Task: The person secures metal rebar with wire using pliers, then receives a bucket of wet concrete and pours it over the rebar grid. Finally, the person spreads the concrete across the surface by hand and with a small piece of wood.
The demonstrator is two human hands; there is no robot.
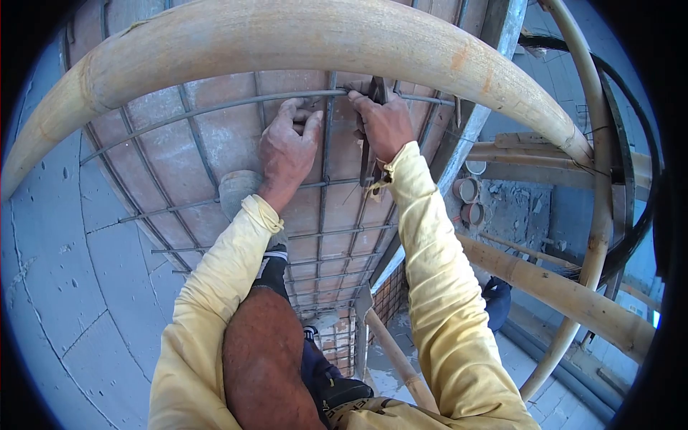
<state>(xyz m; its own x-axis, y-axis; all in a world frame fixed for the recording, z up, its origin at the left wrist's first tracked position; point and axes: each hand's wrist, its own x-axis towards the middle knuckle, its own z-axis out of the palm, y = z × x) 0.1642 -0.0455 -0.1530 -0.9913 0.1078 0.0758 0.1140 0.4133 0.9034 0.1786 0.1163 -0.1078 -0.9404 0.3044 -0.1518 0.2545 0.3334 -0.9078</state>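
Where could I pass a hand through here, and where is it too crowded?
Likely room: between the yellow sleeves, over the rebar grid below both hands; also along the grey block wall, left of the grid. Crowded: around the right hand and dark tool, under the big bamboo pole.

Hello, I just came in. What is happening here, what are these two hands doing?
The right hand grips a dark metal tool at the grid of steel bars. The left hand is beside it, fingers curled; whether it holds something is unclear. A thick bamboo pole crosses in front.
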